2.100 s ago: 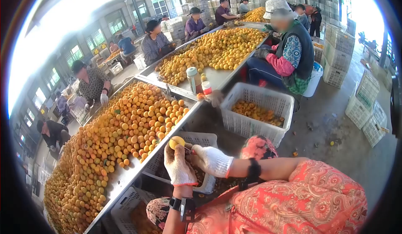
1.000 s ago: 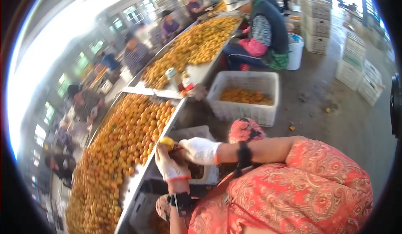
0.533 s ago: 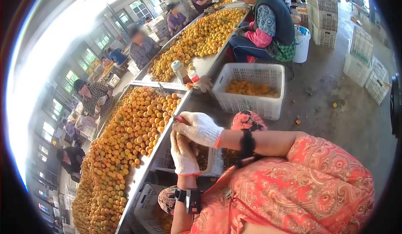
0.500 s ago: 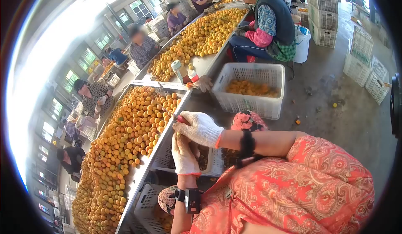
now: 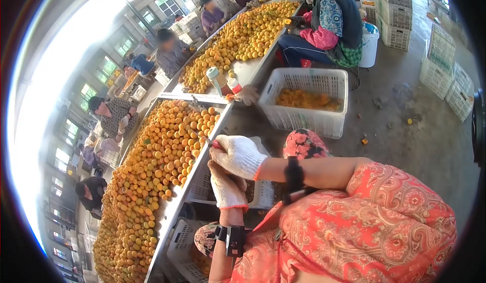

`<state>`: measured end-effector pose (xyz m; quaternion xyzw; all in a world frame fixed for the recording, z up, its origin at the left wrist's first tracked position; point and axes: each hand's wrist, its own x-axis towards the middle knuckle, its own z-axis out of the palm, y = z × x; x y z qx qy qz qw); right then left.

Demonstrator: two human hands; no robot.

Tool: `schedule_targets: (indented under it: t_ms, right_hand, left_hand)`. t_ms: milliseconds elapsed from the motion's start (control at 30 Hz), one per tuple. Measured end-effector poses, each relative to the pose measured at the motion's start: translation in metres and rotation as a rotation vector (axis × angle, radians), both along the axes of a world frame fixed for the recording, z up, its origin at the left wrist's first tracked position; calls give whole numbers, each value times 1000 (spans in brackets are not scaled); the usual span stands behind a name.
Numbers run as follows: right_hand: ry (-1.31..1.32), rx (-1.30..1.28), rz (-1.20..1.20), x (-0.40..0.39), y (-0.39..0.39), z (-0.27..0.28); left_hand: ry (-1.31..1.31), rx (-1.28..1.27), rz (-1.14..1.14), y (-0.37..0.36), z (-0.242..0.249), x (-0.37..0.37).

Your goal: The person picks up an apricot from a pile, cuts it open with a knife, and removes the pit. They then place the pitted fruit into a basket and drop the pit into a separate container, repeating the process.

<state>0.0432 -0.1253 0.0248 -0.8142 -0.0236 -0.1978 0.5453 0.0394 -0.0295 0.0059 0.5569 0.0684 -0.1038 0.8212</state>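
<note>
Here, the right hand (image 5: pixel 242 156) clenches a small red thing (image 5: pixel 216 145), jutting toward the fruit (image 5: pixel 162 156) leftward on the counter (image 5: pixel 177 202); just below, I cannot tell what the left hand's (image 5: pixel 229 189) fingers grasp.

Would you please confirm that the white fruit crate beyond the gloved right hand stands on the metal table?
Not quite: the head view shows the white fruit crate beyond the gloved right hand standing on the floor, not the metal table.

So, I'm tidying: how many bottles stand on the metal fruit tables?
2 in view, on the farther table, near end: the pale-green-capped bottle and the smaller red-and-white bottle beside it. More may be hidden.
</note>
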Motion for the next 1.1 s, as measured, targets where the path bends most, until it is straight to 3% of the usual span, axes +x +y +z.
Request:
schedule_targets:
  t_ms: [100,167,233,300,333,433,467,533,567,667,800,833,933,967,1067,1100]
  right_hand:
    - [-62,-40,-25,4,5,-3]
    - [-102,-74,-40,6,5,-5]
    - [-282,-151,-45,4,6,-6]
    - [-266,-151,-34,3,7,-3]
    - [-263,-152,-32,3,6,0]
    - [-101,-98,-49,3,6,5]
    - [-85,-111,-52,2,6,4]
    - [-127,-130,-68,6,5,-3]
    - [-104,-117,-40,5,5,-2]
    - [-202,-160,-34,8,7,-10]
    - [-261,-189,21,3,10,-5]
    - [-254,-229,13,4,11,-5]
    - [-335,-231,40,9,11,-13]
    - [-355,-299,3,10,12,-15]
    - [-457,-320,57,13,8,-23]
    - [-444,-319,63,14,7,-23]
  left_hand:
    - [85,-94,69,0,1,3]
    - [142,-81,-115,13,5,-4]
    - [173,-179,-83,-4,19,-2]
    - [135,-314,-110,-4,22,-3]
    - [134,-201,-53,-4,26,-9]
    - [-68,-321,-87,0,-10,4]
    - [-27,-307,17,-1,-14,0]
    - [16,-223,-226,28,-32,15]
    - [129,-107,-15,3,2,-2]
    - [186,-128,-65,8,6,-9]
    - [307,-382,105,-6,19,-16]
    - [276,-420,10,-1,14,-13]
    - [180,-347,18,-7,18,-21]
    - [235,-468,-125,5,-2,-8]
    - [253,-385,-107,5,-4,-12]
    - [309,-192,37,1,5,-17]
